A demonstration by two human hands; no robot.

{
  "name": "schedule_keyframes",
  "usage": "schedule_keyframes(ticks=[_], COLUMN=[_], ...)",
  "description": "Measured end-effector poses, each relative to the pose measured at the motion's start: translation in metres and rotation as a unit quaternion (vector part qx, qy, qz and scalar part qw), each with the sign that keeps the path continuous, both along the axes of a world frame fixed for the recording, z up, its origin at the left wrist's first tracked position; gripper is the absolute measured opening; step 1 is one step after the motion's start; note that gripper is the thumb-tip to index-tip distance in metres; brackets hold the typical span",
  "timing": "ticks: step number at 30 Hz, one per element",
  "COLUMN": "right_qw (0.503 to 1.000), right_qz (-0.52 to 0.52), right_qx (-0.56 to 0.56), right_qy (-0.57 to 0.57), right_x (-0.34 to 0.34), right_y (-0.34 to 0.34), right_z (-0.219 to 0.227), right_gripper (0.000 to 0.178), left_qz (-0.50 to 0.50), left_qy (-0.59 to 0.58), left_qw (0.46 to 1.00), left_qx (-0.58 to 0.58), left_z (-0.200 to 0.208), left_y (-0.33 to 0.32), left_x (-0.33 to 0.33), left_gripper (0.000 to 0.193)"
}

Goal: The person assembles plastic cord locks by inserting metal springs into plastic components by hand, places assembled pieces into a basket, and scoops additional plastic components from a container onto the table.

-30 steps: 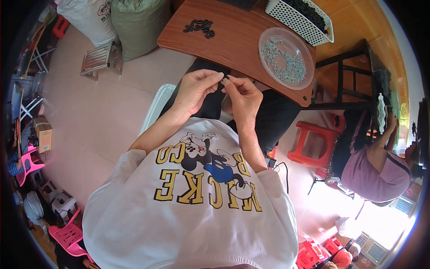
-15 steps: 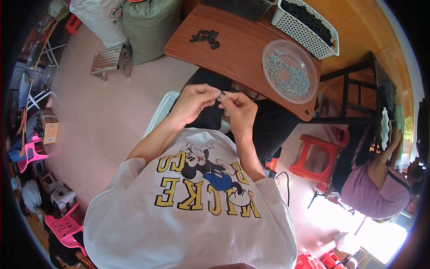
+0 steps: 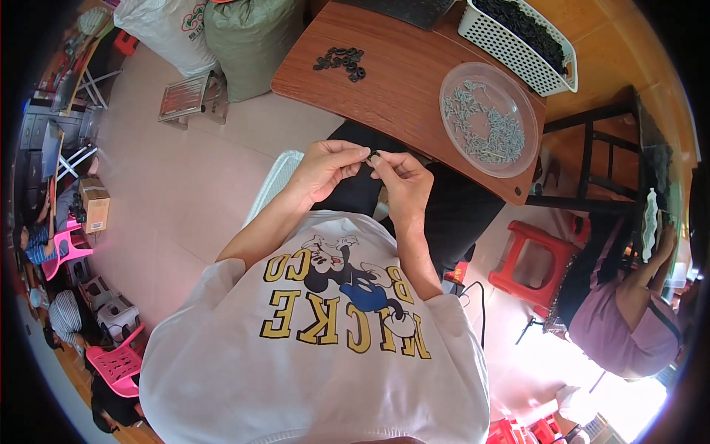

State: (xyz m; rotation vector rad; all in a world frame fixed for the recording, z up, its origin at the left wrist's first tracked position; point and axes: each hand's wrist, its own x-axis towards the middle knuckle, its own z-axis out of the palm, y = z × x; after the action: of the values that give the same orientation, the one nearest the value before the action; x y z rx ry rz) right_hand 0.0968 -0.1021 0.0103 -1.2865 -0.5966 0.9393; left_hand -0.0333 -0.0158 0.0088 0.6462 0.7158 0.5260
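Note:
Over my lap, just in front of the table's near edge, both hands meet fingertip to fingertip. A small black ring-like part [image 3: 373,156] is pinched between them, mostly covered by the fingers. My left hand [image 3: 324,172] grips it with thumb and forefinger from the left. On its other side my right hand [image 3: 407,186] does the same, the thumb across the part. Several black rings [image 3: 340,62] lie loose on the brown table [image 3: 384,96]. Toward the table's right end, a round clear tray [image 3: 512,90] holds many small grey screw-like pieces [image 3: 506,138].
A white perforated basket [image 3: 504,61] of black parts stands at the table's far right, beside a dark bin [image 3: 403,9]. Full sacks [image 3: 251,52] and a metal stool [image 3: 185,100] are at left. Another person [image 3: 625,325] sits at right, near a red stool [image 3: 529,259].
The whole view has shifted slightly, so most things sit a little further right. Both hands keep their pinch, and the black part shows a bit more between the fingertips.

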Motion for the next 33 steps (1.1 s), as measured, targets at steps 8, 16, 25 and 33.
schedule_keyframes(ticks=[8,16,25,33], right_qw=[0.999,0.998,0.997,0.998], right_qz=[0.014,-0.028,-0.022,-0.013], right_qx=[-0.034,-0.038,0.025,0.022], right_qy=[-0.019,0.037,0.068,0.064], right_x=[-0.009,0.005,0.021,0.035], right_y=[-0.013,-0.004,0.016,0.030], right_z=[0.007,0.007,0.011,0.010], right_gripper=[0.010,0.011,0.010,0.010], left_qz=[-0.012,0.060,-0.067,-0.170], left_qy=[-0.020,0.124,0.261,0.279], left_qw=[0.999,0.959,0.542,0.533], left_qx=[0.022,0.247,0.796,0.780], left_z=[-0.002,0.007,0.013,0.008], left_y=[-0.009,0.033,0.146,0.170], left_x=[-0.009,-0.008,0.038,0.042], left_gripper=[0.010,0.013,0.026,0.028])
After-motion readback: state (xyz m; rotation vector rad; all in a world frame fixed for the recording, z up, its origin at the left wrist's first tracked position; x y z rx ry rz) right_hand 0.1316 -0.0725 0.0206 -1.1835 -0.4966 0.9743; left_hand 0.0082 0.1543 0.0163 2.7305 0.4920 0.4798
